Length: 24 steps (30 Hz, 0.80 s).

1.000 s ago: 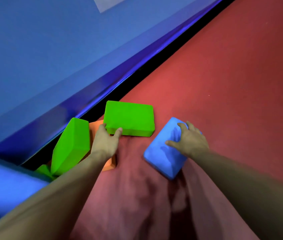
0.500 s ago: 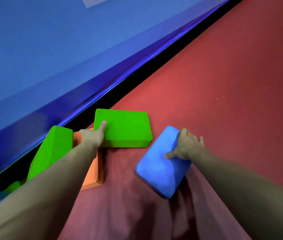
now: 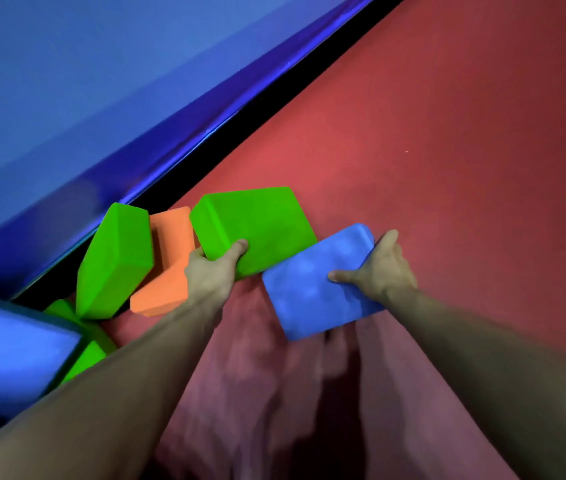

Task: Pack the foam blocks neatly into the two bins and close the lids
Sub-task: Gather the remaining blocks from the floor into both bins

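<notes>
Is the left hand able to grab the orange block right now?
Probably not yet. The left hand is full: it grips a green block. The orange block lies right beside that hand with nothing over its top, so once the green one is put down it looks easy to reach.

Green foam block at frame centre, tilted, near edge gripped by left hand; blue foam block just right of it and lower, tilted, pinched at its right end by right hand. Orange block left of centre, leaning between the held green one and a second green block standing on end. More green foam at lower left, partly hidden under a large blue block at the left edge.
</notes>
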Available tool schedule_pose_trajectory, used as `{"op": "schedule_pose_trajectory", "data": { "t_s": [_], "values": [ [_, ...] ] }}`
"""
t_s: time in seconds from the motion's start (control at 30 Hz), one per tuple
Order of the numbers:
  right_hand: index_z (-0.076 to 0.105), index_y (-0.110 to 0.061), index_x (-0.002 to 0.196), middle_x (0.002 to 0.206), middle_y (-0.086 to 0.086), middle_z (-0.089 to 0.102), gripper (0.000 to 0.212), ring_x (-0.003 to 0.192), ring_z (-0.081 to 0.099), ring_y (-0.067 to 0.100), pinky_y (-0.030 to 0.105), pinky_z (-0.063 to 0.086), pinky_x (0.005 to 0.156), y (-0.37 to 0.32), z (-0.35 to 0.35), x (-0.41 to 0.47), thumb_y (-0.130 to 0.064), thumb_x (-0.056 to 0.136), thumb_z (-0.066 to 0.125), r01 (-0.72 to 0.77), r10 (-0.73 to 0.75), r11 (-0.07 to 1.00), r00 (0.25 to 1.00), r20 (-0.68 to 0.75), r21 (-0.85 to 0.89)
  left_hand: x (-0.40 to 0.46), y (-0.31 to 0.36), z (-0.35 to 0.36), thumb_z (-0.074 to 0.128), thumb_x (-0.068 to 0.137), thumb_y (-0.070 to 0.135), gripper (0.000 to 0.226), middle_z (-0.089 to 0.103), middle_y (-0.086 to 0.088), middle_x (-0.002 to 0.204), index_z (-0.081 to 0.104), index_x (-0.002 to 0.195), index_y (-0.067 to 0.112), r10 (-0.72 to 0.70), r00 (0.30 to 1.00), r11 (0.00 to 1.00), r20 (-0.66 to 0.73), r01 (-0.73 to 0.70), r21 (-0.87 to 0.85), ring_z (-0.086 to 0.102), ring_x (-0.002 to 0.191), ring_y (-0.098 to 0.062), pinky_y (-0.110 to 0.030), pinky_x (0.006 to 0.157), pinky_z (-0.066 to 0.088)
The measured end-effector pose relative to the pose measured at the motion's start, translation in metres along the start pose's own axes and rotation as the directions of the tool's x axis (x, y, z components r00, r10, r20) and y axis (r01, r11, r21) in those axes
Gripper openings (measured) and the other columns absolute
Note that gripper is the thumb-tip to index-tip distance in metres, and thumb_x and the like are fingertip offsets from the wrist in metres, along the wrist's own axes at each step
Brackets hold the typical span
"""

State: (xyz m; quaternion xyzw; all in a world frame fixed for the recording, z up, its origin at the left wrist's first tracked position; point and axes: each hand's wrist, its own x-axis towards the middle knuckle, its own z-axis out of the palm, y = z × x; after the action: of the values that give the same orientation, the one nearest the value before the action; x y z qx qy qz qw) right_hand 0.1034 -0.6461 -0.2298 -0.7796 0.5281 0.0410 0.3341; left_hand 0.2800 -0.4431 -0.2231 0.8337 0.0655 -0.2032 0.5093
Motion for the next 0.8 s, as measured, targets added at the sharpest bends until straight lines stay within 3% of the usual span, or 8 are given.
{"op": "schedule_pose_trajectory", "data": {
  "t_s": [0.1,0.3,0.47,0.57,0.73,0.8],
  "values": [
    [0.037,-0.012,0.117,0.123,0.012,0.049,0.098,0.117,0.053,0.041,0.051,0.048,0.089,-0.003,-0.007,-0.054,-0.061,0.052,0.092,0.076,-0.076,0.997,0.995,-0.064,-0.003,-0.033,-0.003,-0.022,0.081,0.043,0.073,0.103,0.072,-0.001,0.113,0.061,0.126,0.015,0.029,0.999,0.999,-0.039,-0.028,0.023,0.071,0.100,-0.019,-0.044,0.093,0.058],
    [0.040,-0.019,0.111,0.117,0.005,0.048,0.085,0.114,0.051,0.036,0.050,0.048,0.084,0.000,-0.007,-0.128,-0.062,0.057,0.089,0.214,-0.216,0.976,0.963,-0.162,-0.030,-0.090,-0.016,-0.067,0.081,0.042,0.082,0.108,0.067,-0.003,0.119,0.059,0.127,0.019,0.161,0.982,0.985,-0.098,-0.154,0.080,0.067,0.105,-0.020,-0.043,0.096,0.056],
    [0.038,-0.025,0.106,0.116,0.002,0.048,0.077,0.113,0.052,0.032,0.048,0.049,0.084,0.003,-0.014,-0.188,-0.063,0.060,0.086,0.313,-0.306,0.950,0.926,-0.221,-0.004,-0.133,-0.031,-0.109,0.082,0.043,0.082,0.097,0.075,0.005,0.107,0.068,0.115,0.018,0.201,0.960,0.975,-0.193,-0.216,-0.060,0.071,0.099,-0.014,-0.042,0.094,0.057],
    [0.038,-0.026,0.104,0.114,0.002,0.047,0.075,0.108,0.052,0.033,0.047,0.048,0.083,0.002,-0.039,-0.233,-0.064,0.060,0.085,0.414,-0.412,0.909,0.879,-0.240,-0.047,-0.178,-0.020,-0.148,0.085,0.047,0.077,0.089,0.077,0.007,0.101,0.071,0.111,0.017,0.257,0.948,0.960,-0.190,-0.273,-0.065,0.073,0.094,-0.013,-0.043,0.091,0.059],
    [0.041,-0.021,0.108,0.115,0.007,0.048,0.074,0.102,0.059,0.040,0.048,0.046,0.083,-0.021,-0.127,-0.370,-0.060,0.063,0.086,0.580,-0.564,0.814,0.766,-0.308,-0.047,-0.308,0.041,-0.248,0.080,0.034,0.088,0.105,0.074,0.004,0.103,0.068,0.113,0.019,0.362,0.893,0.917,-0.269,-0.393,-0.071,0.072,0.094,-0.013,-0.041,0.088,0.059],
    [0.041,-0.021,0.108,0.115,0.008,0.048,0.073,0.102,0.060,0.041,0.049,0.047,0.082,-0.031,-0.163,-0.443,-0.058,0.064,0.086,0.625,-0.595,0.780,0.723,-0.350,-0.034,-0.379,0.063,-0.299,0.084,0.036,0.081,0.105,0.073,0.003,0.108,0.065,0.118,0.018,0.357,0.876,0.907,-0.324,-0.409,-0.106,0.071,0.098,-0.014,-0.040,0.091,0.058]
  ]
}}
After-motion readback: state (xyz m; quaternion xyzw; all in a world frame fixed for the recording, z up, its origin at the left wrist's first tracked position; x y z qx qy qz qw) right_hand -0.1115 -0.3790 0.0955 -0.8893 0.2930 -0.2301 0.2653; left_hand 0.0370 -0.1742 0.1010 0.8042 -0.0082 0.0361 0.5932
